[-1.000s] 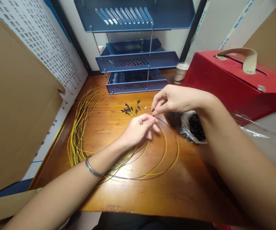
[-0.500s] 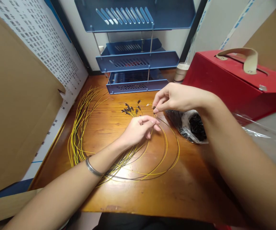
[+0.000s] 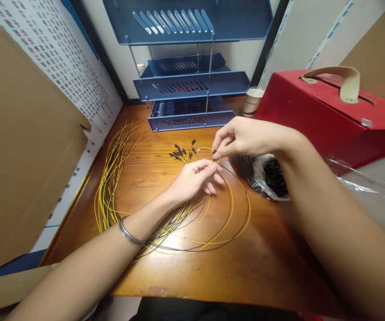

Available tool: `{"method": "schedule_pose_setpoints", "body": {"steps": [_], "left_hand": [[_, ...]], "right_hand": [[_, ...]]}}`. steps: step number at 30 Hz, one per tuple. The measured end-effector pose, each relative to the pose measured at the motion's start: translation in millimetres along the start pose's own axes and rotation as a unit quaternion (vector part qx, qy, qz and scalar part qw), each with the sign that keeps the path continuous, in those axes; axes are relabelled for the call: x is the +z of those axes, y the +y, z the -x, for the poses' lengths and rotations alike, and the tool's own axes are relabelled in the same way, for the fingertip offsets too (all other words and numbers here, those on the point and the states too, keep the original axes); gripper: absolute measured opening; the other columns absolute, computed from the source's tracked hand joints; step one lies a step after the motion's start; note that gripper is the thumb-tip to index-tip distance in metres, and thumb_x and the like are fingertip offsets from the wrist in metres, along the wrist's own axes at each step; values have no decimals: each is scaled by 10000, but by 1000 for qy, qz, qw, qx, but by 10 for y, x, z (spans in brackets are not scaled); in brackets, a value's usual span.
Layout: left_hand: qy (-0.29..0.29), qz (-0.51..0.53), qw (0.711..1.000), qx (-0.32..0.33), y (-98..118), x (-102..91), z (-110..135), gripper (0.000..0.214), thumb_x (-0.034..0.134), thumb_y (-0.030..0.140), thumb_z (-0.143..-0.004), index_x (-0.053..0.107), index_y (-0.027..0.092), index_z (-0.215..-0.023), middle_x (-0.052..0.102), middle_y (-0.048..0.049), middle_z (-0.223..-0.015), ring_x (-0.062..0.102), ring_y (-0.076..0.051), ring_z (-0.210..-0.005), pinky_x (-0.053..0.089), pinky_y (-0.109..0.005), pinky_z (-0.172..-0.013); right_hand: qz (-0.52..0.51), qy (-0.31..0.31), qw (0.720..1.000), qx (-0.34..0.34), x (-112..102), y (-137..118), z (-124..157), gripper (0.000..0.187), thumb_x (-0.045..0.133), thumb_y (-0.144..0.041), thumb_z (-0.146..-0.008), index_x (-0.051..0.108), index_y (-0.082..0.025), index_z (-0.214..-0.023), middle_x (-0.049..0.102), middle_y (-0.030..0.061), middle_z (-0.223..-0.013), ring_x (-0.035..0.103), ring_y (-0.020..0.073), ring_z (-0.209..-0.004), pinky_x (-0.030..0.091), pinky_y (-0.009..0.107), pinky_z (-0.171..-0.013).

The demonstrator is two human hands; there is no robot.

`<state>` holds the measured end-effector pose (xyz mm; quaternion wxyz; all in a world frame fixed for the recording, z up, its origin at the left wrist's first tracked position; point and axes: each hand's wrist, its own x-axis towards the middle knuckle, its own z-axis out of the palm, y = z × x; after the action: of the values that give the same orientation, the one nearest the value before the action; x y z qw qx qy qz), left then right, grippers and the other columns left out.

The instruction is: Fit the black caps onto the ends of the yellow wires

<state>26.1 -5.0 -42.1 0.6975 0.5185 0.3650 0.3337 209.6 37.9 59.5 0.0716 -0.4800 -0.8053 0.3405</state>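
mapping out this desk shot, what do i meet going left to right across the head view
Left-side cardboard → left bend of the yellow and black wires → left hand → right hand → tan handle

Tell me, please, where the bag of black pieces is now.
In the head view, the bag is right of centre, in front of the red box, partly behind the right forearm.

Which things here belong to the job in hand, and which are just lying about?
Belong to the job:
Yellow and black wires, handled by the left hand and right hand
Black wire ends
Plastic bag of black pieces, probably

Just lying about, it seems:
Blue tray rack
Paper cup
Red box
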Motion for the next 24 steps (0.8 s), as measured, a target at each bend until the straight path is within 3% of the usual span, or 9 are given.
{"method": "schedule_pose_setpoints", "body": {"steps": [8,16,24], "left_hand": [[-3,-31,999,-13,11,-2,-2,171,614,222,-949,716,86,-968,758,-66,-817,601,-51,-507,491,-179,-540],[-2,-13,1000,10,-25,-17,-14,280,608,347,-967,716,114,-1081,749,-59,-826,620,-63,-530,517,-192,-557],[-8,-26,1000,-14,-6,-14,-14,227,581,280,-979,703,90,-953,755,-74,-810,608,-60,-507,505,-181,-524]], "right_hand": [[-5,4,1000,-1,1,8,0,86,737,-310,-762,751,-245,-816,798,24,-877,747,250,-875,583,370,-787],[1,-3,1000,-3,17,-6,-11,91,740,-324,-772,761,-250,-821,796,25,-878,743,247,-869,576,364,-763],[5,-2,1000,1,10,4,-15,95,745,-311,-761,747,-237,-821,793,25,-868,739,236,-841,571,353,-758]]}}
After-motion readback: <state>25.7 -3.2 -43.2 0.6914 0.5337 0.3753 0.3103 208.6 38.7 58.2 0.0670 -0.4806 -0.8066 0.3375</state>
